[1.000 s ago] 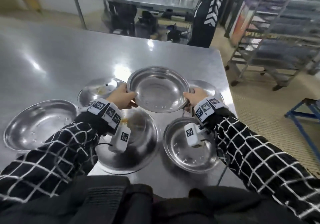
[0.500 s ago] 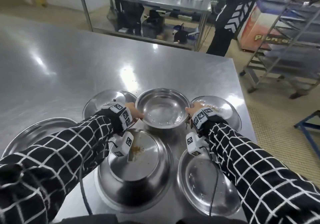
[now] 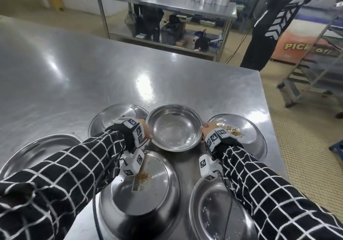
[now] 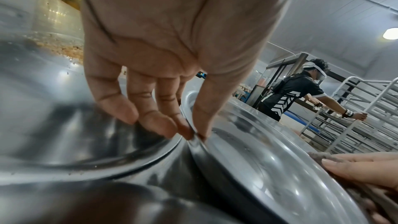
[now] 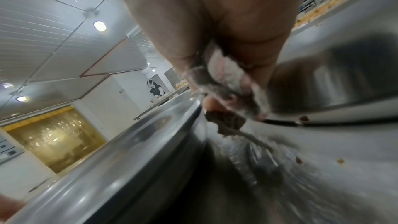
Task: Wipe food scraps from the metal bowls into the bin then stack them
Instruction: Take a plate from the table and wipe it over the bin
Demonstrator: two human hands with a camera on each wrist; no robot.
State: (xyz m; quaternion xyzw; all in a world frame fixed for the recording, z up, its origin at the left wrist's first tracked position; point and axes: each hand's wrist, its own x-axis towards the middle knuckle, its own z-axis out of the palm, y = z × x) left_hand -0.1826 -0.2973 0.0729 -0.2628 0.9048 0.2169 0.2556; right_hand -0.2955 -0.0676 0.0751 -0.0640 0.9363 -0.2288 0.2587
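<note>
Step in hand: the centre bowl (image 3: 174, 127), apparently clean inside, is held by its rim at both sides, low over or on the desk (image 3: 74, 73); which of the two cannot be told.
Left hand (image 3: 146, 131): the left rim is pinched between thumb and fingers (image 4: 150, 122), the remaining fingers lying nearly straight.
Right hand (image 3: 207, 126): the right rim is gripped together with a grey cloth (image 5: 228, 88) bunched in the palm.
Neighbouring bowls: a bowl with crumbs (image 3: 239, 134) stands just beside on the right; an upturned bowl (image 3: 141, 193) carrying scraps sits in front; three more are spread around.
Bin: not in view.
Good practice: the bowl is best kept level; both grips are released together only once it is seated; the cloth is kept clear of the rim, so that no corner is trapped under the next bowl.
Risk: thin, slick rims may slip or clash with the adjacent rims.
</note>
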